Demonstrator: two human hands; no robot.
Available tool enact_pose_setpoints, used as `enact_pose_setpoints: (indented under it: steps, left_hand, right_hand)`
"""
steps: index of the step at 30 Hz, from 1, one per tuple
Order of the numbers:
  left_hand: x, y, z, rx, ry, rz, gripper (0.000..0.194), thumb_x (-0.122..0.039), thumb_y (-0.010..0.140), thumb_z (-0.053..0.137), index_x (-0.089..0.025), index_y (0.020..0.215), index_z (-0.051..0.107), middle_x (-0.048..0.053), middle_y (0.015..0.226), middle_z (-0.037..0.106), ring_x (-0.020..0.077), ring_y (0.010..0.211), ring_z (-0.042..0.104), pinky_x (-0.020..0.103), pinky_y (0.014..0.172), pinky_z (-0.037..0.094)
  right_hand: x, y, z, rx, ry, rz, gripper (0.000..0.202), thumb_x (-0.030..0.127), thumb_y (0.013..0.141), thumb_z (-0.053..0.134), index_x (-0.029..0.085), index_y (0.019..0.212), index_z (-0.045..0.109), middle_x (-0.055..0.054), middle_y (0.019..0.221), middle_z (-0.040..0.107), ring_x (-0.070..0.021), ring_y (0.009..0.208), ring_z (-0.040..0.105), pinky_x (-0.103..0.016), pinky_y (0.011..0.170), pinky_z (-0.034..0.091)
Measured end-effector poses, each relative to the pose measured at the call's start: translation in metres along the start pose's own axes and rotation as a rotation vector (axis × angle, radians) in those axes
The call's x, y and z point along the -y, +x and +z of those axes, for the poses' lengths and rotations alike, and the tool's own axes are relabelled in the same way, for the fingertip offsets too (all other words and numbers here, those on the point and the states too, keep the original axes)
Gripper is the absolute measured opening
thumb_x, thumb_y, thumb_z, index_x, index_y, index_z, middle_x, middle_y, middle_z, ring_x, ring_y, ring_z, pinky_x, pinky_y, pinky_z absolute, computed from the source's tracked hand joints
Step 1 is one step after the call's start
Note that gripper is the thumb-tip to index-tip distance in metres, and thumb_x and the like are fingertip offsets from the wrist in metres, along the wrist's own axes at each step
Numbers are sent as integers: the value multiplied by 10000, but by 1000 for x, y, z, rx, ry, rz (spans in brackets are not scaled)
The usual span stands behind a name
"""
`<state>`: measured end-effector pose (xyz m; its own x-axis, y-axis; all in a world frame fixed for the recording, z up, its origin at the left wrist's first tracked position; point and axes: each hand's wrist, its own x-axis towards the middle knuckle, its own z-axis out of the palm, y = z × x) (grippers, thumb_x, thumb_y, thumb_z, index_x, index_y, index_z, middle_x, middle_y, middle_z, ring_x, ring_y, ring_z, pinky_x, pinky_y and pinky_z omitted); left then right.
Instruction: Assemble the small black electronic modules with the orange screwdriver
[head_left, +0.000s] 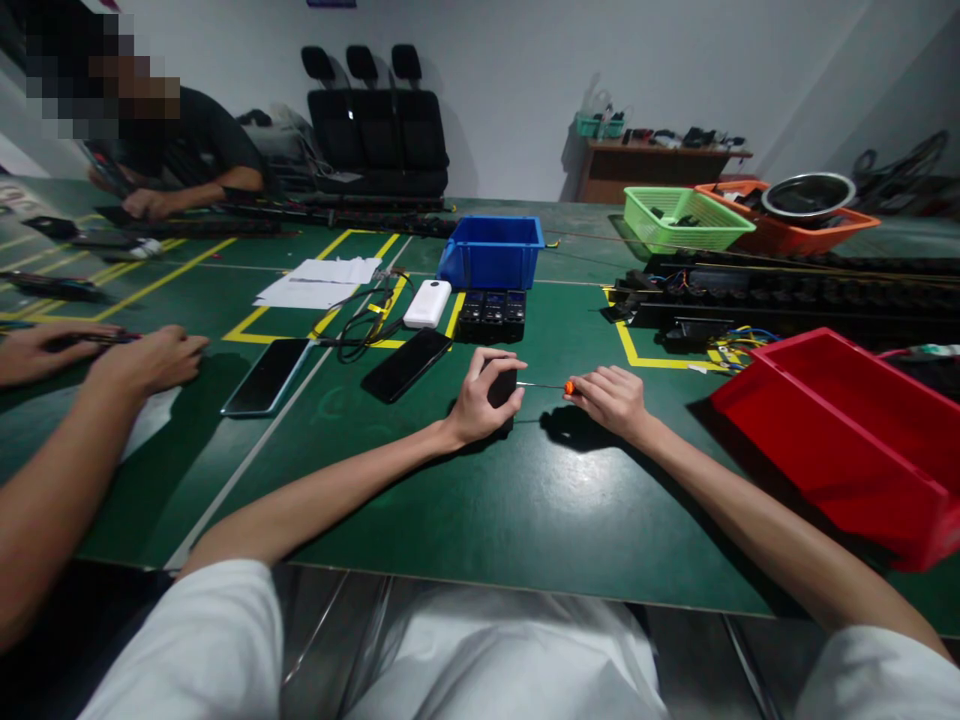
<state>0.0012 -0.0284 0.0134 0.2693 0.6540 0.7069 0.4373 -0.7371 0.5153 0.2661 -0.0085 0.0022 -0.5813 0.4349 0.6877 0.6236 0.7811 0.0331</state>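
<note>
My left hand (484, 400) is closed around a small black box-shaped part (504, 390) held on the green table. In my right hand (611, 398) is a screwdriver (568, 387) with an orange handle, most of it hidden by my fingers. Its thin shaft points left, and the tip meets or nearly meets the right side of the black part. Just behind my left hand stand several similar black units (492, 314) in a row. A black phone (407, 364) lies to the left of that hand.
A blue bin (491, 252) stands behind the black units, near a white power bank (427, 304). Another phone (268, 377) lies further left, by a co-worker's hands (150, 362). At right are a red bin (840, 430) and long black assemblies (780, 290) with wires.
</note>
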Motion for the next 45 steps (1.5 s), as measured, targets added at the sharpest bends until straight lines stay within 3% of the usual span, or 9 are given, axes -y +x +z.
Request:
enact_pose_setpoints:
  steps: [6,16,25,36,45]
  left_hand:
    - [1,0,0,-13,-14,17,323,-212,820,623,-209,1136,557,88,1139,508,220,1140,534,449,988,492]
    - [-1,-3,-1,16,5,37,348,-209,810,632,-221,1148,554,96,1174,503,236,1159,530,470,990,492]
    - [-1,-1,0,2,-45,65,347,-199,808,632,-216,1146,556,92,1164,507,219,1147,532,447,990,495]
    - [0,-2,0,15,-42,46,349,-199,806,635,-213,1146,558,92,1160,505,223,1143,532,451,986,494]
    - [0,-1,1,-3,-43,40,345,-197,810,634,-206,1147,560,90,1148,507,223,1134,532,450,982,495]
  right_hand:
    - [-1,-2,3,13,-11,-60,233,380,926,566,185,895,691,-41,684,679,-123,568,548,-282,572,368]
    - [-1,-6,7,19,116,14,227,407,890,607,193,842,667,-25,623,645,-117,515,544,-257,532,371]
    - [-6,-8,8,-21,54,-76,110,286,896,603,195,918,660,-59,751,697,-148,632,593,-276,592,434]
    - [-5,-3,3,-46,-72,-89,199,349,917,592,184,947,700,-29,664,671,-126,592,553,-301,555,328]
    - [-4,-2,6,8,-30,-127,207,335,920,593,144,945,670,-37,690,704,-108,564,589,-258,577,379]
